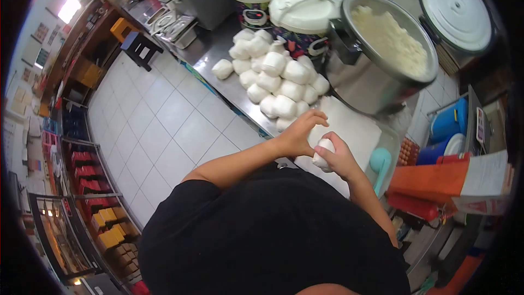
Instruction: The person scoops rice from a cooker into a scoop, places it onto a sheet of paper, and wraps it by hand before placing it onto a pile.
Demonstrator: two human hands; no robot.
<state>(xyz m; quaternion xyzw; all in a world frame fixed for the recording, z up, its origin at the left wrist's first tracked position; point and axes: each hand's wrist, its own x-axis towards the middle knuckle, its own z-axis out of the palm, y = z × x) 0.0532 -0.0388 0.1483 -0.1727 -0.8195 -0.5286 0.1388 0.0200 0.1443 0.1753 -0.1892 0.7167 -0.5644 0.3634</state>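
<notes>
White tiles cover the floor point(164, 109), a dark blue stool point(131, 41) stands on it, and a bright light point(69, 9) glows by the wall point(48, 13).

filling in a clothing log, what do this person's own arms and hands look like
A black top with short sleeves leaves both forearms bare. The left hand and right hand are ungloved, and no watch or bracelet shows at either wrist.

We see a plain black shirt point(273, 235) just behind the grip, wide and round. Its left sleeve point(197, 188) is short and black too, and stops near the elbow. Between the sleeves and the grip, we see bare arms, the left arm point(243, 158) and the right arm point(371, 202), and bare hands.
</notes>
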